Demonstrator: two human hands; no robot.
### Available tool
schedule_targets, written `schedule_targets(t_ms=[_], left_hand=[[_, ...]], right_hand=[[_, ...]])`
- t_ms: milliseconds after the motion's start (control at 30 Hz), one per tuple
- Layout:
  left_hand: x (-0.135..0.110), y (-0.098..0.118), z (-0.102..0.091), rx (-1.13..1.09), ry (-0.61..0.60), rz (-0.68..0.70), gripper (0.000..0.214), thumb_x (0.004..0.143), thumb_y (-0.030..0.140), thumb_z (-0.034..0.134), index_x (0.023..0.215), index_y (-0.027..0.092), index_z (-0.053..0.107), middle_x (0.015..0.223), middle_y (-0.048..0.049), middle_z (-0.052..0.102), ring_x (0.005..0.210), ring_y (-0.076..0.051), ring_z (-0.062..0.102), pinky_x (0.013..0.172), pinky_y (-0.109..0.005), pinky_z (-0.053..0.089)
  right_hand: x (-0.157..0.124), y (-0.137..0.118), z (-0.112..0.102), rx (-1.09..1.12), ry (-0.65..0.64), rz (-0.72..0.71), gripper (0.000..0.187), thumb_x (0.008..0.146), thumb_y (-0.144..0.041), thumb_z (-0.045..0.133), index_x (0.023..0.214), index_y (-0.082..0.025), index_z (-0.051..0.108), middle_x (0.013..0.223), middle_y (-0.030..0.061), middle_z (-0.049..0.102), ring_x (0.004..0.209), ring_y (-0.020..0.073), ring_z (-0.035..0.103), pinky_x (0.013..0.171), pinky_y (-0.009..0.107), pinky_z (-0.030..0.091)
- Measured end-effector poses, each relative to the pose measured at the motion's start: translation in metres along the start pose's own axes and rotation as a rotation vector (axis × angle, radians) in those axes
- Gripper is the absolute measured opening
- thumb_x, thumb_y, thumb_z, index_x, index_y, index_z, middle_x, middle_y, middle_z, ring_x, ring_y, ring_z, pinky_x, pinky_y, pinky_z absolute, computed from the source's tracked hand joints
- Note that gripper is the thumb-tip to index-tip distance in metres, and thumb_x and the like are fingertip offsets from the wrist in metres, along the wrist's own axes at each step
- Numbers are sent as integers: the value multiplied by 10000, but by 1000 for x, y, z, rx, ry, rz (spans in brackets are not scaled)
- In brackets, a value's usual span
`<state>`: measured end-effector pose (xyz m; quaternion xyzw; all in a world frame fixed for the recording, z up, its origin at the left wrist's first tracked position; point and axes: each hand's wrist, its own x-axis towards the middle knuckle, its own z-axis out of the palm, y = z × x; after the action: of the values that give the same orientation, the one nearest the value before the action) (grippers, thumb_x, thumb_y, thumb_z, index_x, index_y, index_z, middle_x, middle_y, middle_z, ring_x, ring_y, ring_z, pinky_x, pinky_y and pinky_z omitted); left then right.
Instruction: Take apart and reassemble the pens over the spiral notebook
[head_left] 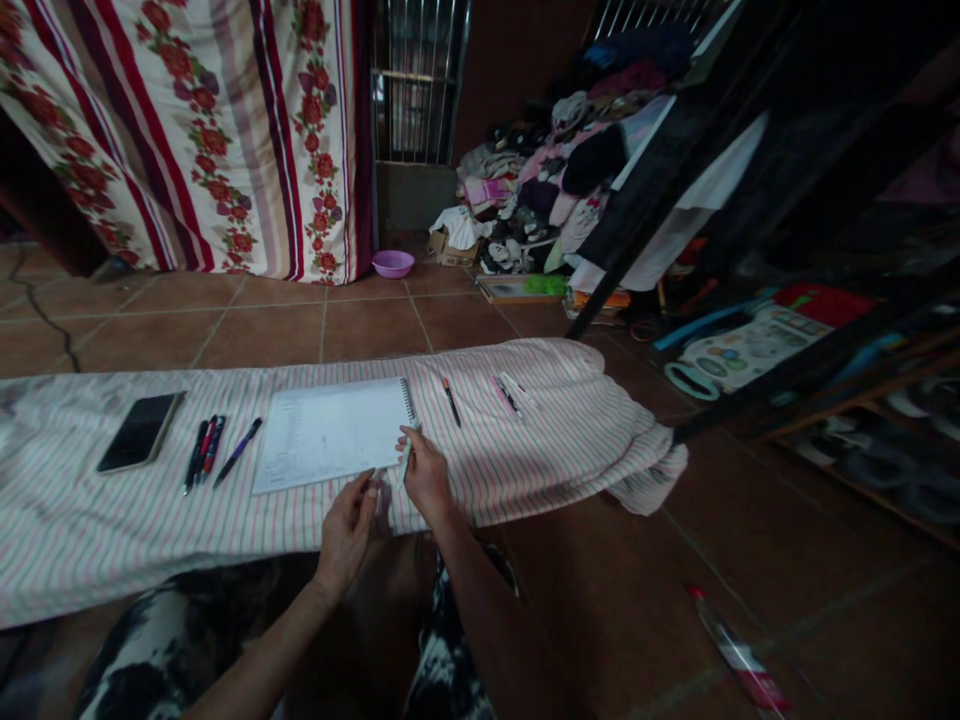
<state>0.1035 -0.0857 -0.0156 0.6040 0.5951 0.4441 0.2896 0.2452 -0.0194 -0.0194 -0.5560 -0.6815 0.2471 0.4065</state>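
A white spiral-bound notebook point(330, 430) lies open on the striped cloth. At its lower right corner my right hand point(429, 480) is closed around a thin pale pen point(406, 466), held with its tip downward. My left hand point(348, 522) is just beside it, below the notebook's bottom edge, thumb and fingers pinched together; whatever is between them is too small to make out. Right of the notebook lie an orange-and-black pen point(451, 402) and a pink-and-black pen point(508, 398), with a white pen point(517, 387) alongside.
Left of the notebook are a purple-and-black pen point(238, 453), a cluster of dark and red pens point(204, 452) and a black phone point(141, 432). The striped cloth point(540, 450) bunches at the right end. On the tiled floor lie a bottle point(739, 655) and a purple basin point(393, 264).
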Motion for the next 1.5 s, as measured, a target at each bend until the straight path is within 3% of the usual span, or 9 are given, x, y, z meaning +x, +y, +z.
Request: schedule_targets(t_ms=[100,267,433,733,900,1000,1100,1333,1500], left_hand=[[-6,12,3,-286,-103,-177,455,827,429,463,1181,150,520,1055,-95,657,924,-202,633,804,-344,520],[-6,22,8,-425,-96,-238,509,723,466,576,1122,149,582,959,-78,685,852,-204,647,797,-345,514],[2,34,6,-529,-82,-314,482,643,447,652,1029,158,654,999,-75,688,889,-218,638,847,-349,488],[11,54,-9,-660,-163,-427,490,591,380,726,1028,166,669,825,-50,712,780,-201,651,801,-350,499],[13,58,-8,-702,-224,-397,429,594,344,734,989,183,686,880,-39,691,766,-171,625,740,-307,489],[14,57,-8,-672,-236,-359,413,621,343,718,996,174,683,695,2,639,618,-114,555,647,-265,464],[15,56,-9,-616,-239,-312,393,645,356,697,988,165,686,595,29,557,562,-95,495,596,-247,436],[16,52,-4,-549,-200,-195,322,677,349,671,950,181,698,692,-5,582,601,-111,515,590,-249,447],[16,45,-7,-545,-207,-215,325,702,331,654,987,178,688,693,-17,606,613,-114,533,606,-250,456]], right_hand=[[1,-1,4,-20,25,-14,423,817,-58,373,1195,-198,502,990,64,655,886,144,626,804,269,474],[1,-1,11,-7,14,-46,442,797,-48,367,1198,-169,510,990,77,662,871,151,635,791,275,486],[1,1,14,41,7,-17,468,793,-57,375,1213,-216,511,973,40,676,874,133,637,789,259,495],[5,-22,2,680,-31,227,372,845,-178,340,1128,-230,575,934,22,669,818,126,658,702,259,539],[2,-31,-5,718,-25,320,321,811,-211,408,1042,-213,630,842,20,659,743,136,638,533,206,510],[0,-32,-4,749,-22,330,306,797,-237,438,1024,-201,640,827,25,647,716,135,619,475,183,472],[-2,-32,0,787,-27,309,298,776,-246,464,1007,-205,648,808,22,638,686,130,605,479,187,463],[0,-28,7,856,-28,250,315,688,-177,509,962,-213,661,775,8,632,671,121,596,621,233,495],[-3,-21,13,681,-51,207,354,723,-185,486,1043,-238,627,817,2,635,679,119,603,578,211,490]])
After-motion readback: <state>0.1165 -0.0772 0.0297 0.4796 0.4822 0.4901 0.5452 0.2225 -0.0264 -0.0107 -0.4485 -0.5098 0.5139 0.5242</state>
